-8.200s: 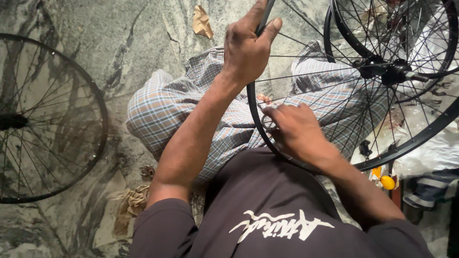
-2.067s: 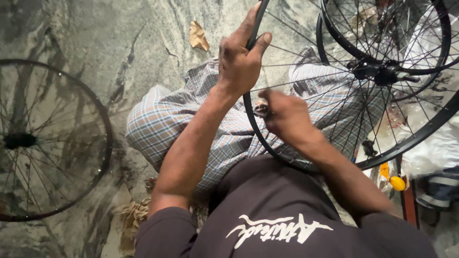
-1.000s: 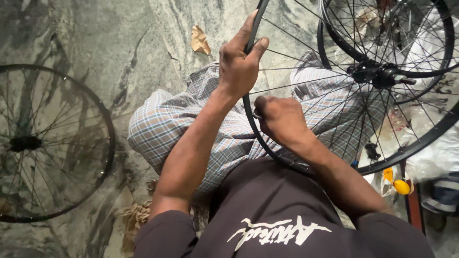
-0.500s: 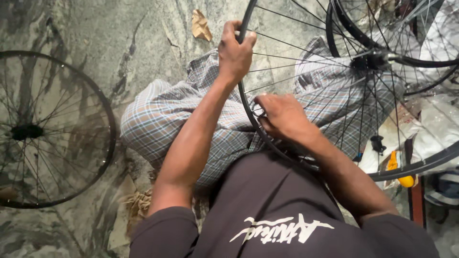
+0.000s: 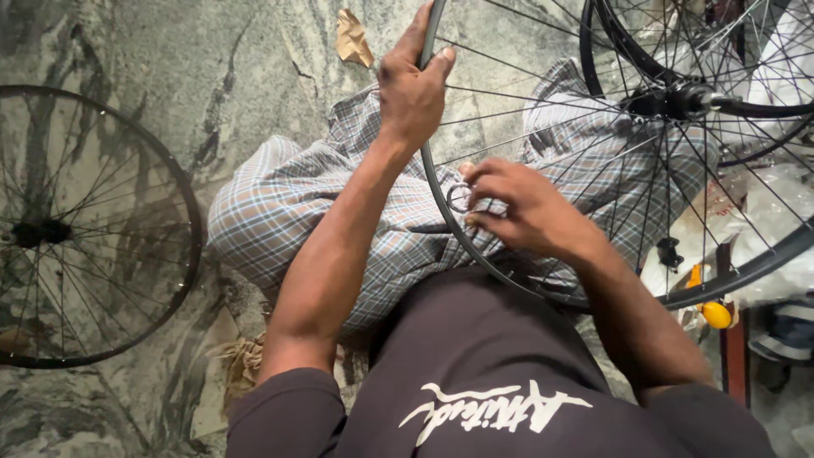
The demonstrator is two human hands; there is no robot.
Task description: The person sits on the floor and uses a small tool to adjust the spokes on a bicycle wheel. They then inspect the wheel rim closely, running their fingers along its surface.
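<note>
Bicycle wheel [image 5: 593, 170] upright over checked-cloth lap [image 5: 322, 212], fully laced with spokes, hub [image 5: 678, 100] fitted; left hand [image 5: 413, 85] clamped on black rim [image 5: 430, 182] near top; right hand [image 5: 521, 210] pinching small round spoke tool [image 5: 459, 198] at rim's inner edge. Truing judged mid-way, amount left unclear; second wheel [image 5: 85, 229] flat on stone floor [image 5: 237, 76], untouched.
</note>
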